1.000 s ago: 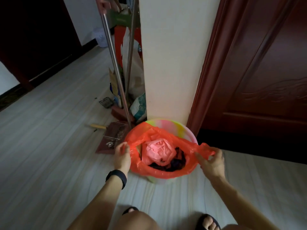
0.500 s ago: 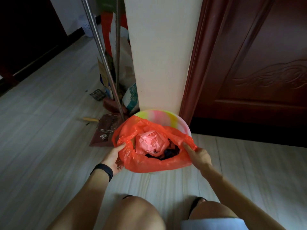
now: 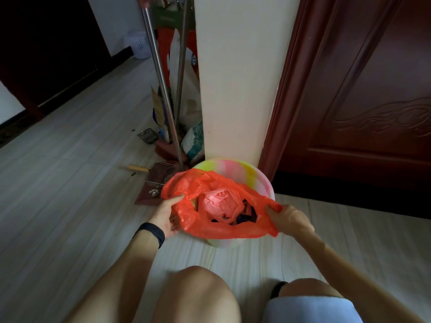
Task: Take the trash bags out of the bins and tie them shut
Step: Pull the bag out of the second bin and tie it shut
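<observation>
Head view shows the thin orange plastic trash bag [image 3: 221,229] sitting in the round pastel pink-and-yellow plastic bin [image 3: 235,169], its mouth open and its edges pulled out over the near rim. Inside it you can see a crumpled pink plastic wad [image 3: 221,203] on top of darker rubbish. Your left hand [image 3: 166,213] pinches the bag's left edge, thumb over the film and fingers closed beneath it; a black wristband [image 3: 150,233] circles that wrist. Your right hand [image 3: 289,217] is clenched on the bag's right edge, which is bunched into its fist. The bin stands on the pale wood-grain floor [image 3: 58,194] against a cream wall corner [image 3: 235,78], beside a dark red wooden door [image 3: 361,101]. Two metal poles [image 3: 163,89] lean just left of the corner, above a dustpan [image 3: 156,183].
</observation>
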